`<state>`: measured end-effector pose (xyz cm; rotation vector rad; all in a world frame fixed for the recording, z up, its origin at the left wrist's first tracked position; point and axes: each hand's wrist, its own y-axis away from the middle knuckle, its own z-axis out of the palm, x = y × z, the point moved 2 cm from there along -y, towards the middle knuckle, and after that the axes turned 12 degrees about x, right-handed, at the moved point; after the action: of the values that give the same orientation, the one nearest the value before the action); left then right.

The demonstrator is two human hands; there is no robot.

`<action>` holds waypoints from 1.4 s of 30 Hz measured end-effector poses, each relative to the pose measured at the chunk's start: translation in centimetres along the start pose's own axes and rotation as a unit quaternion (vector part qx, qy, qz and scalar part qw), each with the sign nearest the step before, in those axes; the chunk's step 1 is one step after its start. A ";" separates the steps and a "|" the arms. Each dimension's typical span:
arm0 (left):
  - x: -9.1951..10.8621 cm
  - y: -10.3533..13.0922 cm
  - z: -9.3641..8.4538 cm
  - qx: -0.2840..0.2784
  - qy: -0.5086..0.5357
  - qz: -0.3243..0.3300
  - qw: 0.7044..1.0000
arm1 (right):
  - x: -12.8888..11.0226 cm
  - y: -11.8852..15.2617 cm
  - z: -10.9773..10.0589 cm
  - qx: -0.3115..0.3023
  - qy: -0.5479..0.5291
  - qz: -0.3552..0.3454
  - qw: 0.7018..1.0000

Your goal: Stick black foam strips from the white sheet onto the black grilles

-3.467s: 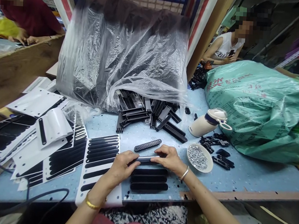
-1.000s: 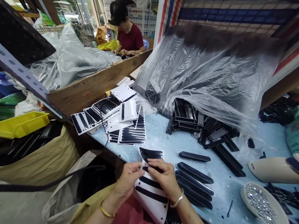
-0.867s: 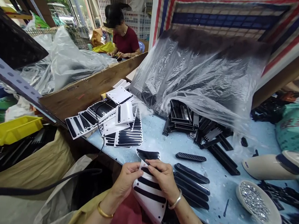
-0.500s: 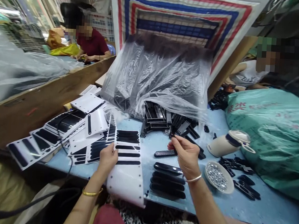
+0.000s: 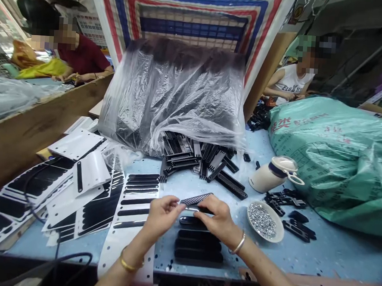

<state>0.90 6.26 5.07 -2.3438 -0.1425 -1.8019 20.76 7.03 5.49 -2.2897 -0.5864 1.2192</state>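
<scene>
Pinching black strip (image 5: 192, 208), right hand (image 5: 220, 219) angles inward; left hand (image 5: 163, 215) curls opposite.

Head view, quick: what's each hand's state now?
Left hand: partly curled at one end of a glossy black bar; grip on it cannot be told.
Right hand: closed, holding the bar's other end.

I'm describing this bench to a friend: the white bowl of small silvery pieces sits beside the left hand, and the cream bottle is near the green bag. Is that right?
Not quite: the white bowl sits beside the right hand, as the head view shows. The cream bottle is indeed near the green bag.
</scene>
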 end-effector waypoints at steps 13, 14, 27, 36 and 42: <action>-0.8 -0.9 2.4 -0.123 0.184 -0.242 0.945 | 0.8 0.4 -2.3 -0.065 -0.004 -0.021 0.998; -0.9 -1.0 2.4 -0.112 0.171 -0.232 0.951 | 0.9 0.3 -2.5 -0.064 -0.001 -0.016 0.998; -3.0 -1.4 2.3 -0.073 -0.146 -0.004 0.987 | 6.2 -2.0 -1.3 -0.099 0.005 0.118 0.988; -3.9 -1.4 2.3 -0.096 -0.087 -0.054 0.990 | 5.3 0.7 -1.9 -0.120 0.014 0.103 0.987; -4.0 -1.5 2.2 -0.097 -0.071 -0.064 0.991 | 5.0 0.2 -0.9 -0.156 0.024 0.091 0.983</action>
<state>1.63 8.27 0.84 -2.6569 -0.1450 -1.7759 24.07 9.56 2.64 -2.6774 -0.5964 1.2216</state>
